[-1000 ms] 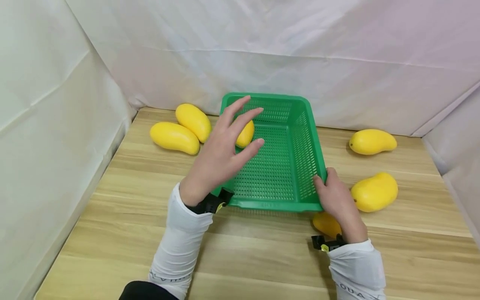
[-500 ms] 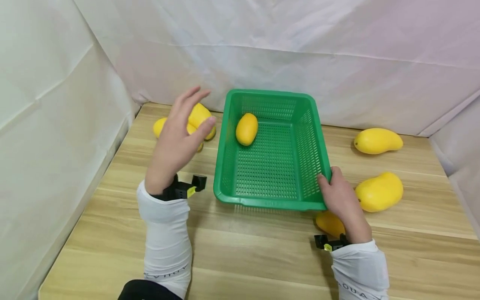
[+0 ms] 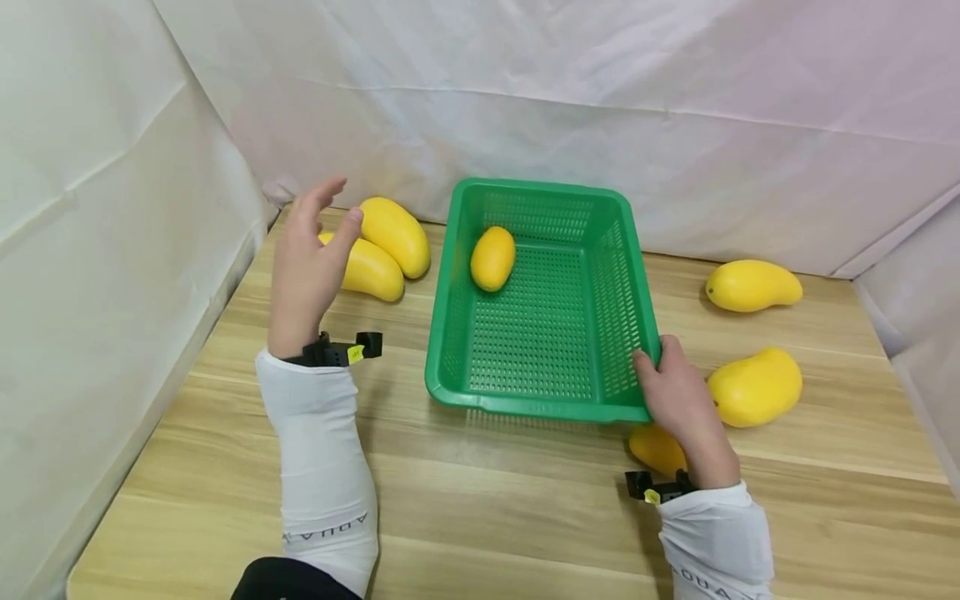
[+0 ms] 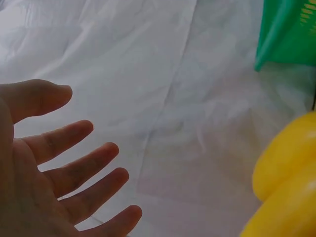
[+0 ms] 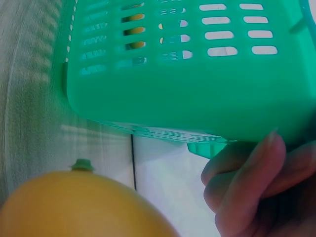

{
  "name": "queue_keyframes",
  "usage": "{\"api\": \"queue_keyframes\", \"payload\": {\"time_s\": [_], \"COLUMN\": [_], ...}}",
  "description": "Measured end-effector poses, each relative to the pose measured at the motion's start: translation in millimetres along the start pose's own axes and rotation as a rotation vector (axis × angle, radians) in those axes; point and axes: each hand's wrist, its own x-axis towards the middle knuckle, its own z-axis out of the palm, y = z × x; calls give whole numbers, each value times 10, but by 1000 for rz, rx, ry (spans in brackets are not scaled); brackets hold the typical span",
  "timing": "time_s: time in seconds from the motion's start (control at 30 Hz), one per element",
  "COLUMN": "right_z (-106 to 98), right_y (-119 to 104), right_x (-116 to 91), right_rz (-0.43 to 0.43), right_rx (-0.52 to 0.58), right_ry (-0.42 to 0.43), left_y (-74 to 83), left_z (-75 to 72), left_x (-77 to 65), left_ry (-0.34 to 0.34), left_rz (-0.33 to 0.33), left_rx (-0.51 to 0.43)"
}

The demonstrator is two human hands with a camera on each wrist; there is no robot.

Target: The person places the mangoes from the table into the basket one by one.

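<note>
A green plastic basket stands mid-table in the head view, with one yellow mango at its left inside. My right hand grips the basket's right rim near the front corner, thumb on the inner side. Over at the left, my raised left hand holds nothing; its fingers are spread in the left wrist view. It hides part of the nearer left mango. Another mango lies against that one, farther back. Both sit apart from the fingers in the left wrist view.
Two mangoes lie right of the basket, a back one and a nearer one. A third mango is partly hidden by the right hand and basket. White cloth hangs behind and beside the wooden table.
My left hand has moved left, from over the basket to beside the left mangoes. It no longer covers the mango in the basket. The right hand keeps its grip on the rim.
</note>
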Motion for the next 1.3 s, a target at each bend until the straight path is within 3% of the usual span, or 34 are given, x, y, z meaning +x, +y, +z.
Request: {"api": "queue_keyframes", "payload": {"time_s": [0.1,0.27,0.43,0.57,0.77,1.03,1.3], "right_z": [-7,-28,-33,-28,-16,3,11], "right_y": [-13,-21,-16,-32,-53,-24,-7], "right_x": [-7,-12,-10,-7,-7,-14,-21], "right_rz": [-3,-6,-13,-22,-27,-17,-7], "right_rx": [-2,-9,-14,-23,-15,3,13], "right_ry": [8,19,28,32,31,27,28], "left_y": [-168,-431,-628,-738,-874,-975,-966], "left_z": [-9,47,177,255,330,343,331], "left_x": [66,150,219,232,239,227,210], "left_ry": [-4,-10,-3,-28,-88,-278,-309], "left_rz": [-81,-163,-208,-205,-166,-237,-246], "left_rx": [40,98,136,184,276,320,311]}}
